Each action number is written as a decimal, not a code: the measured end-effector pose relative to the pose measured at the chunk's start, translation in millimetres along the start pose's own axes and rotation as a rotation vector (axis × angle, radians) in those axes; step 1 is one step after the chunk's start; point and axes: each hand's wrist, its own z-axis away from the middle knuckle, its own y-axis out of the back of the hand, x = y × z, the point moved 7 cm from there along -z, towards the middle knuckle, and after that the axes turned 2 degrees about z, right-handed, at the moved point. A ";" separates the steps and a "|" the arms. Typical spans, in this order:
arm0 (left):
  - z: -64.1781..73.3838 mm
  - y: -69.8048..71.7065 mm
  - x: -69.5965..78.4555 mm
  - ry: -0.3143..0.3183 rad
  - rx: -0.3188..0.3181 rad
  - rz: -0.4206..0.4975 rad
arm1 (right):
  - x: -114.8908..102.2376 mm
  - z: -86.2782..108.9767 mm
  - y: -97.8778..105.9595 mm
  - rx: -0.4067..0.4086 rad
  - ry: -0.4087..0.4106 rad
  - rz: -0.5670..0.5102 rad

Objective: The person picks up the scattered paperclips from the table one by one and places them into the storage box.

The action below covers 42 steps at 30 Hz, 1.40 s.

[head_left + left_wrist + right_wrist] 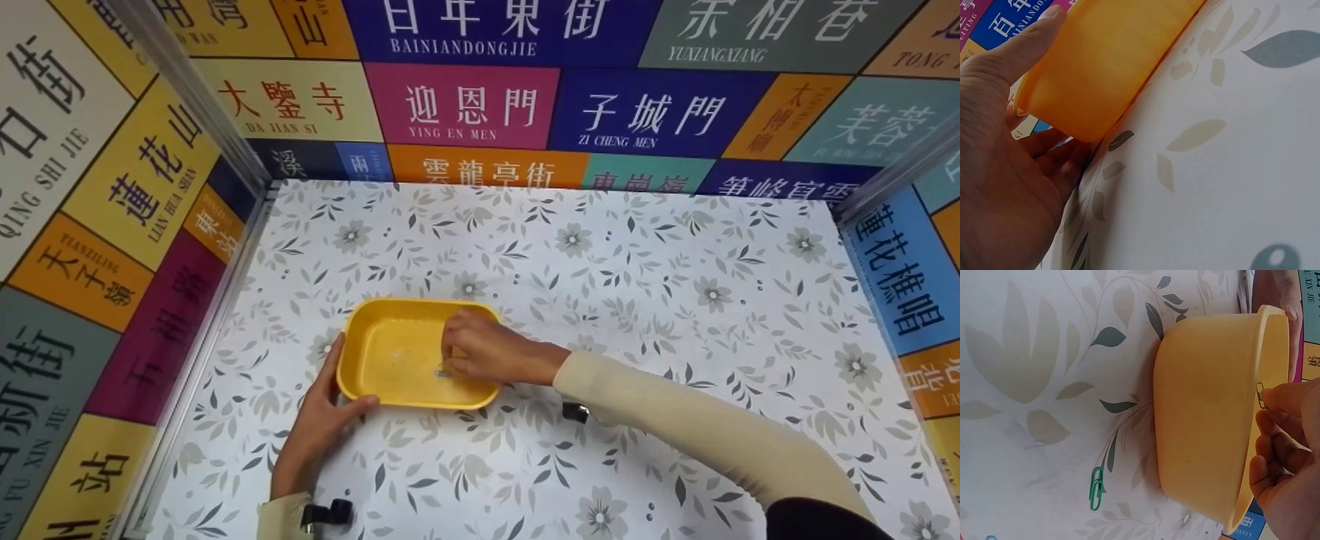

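A yellow plastic basin (pixel 390 330) sits on the patterned tabletop. My left hand (pixel 322 412) grips its left end, with the thumb at the near rim and the fingers along the outer wall. In the left wrist view, that hand (pixel 1010 152) is around the basin's corner (pixel 1100 84). My right hand (pixel 487 349) is over the right part of the basin. Its thumb and forefinger pinch a small green paper clip (pixel 1260 396), seen at the rim in the right wrist view. A second green paper clip (pixel 1096 488) lies on the tabletop beside the basin.
The white tabletop (pixel 675 330) carries a grey leaf and flower print. Panels with colourful street-name signs (pixel 465 109) stand along the back and both sides. A small blue curved thing (pixel 991 538) shows at the bottom edge of the right wrist view.
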 end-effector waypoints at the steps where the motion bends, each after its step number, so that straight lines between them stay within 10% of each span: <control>1: 0.1 0.0 0.5 -0.004 0.000 0.000 | -0.2 -1.2 -0.6 -0.001 0.002 0.004; 42: 0.2 -0.1 0.2 0.015 -0.007 -0.026 | -19.0 -49.8 -22.7 -0.169 0.059 -0.013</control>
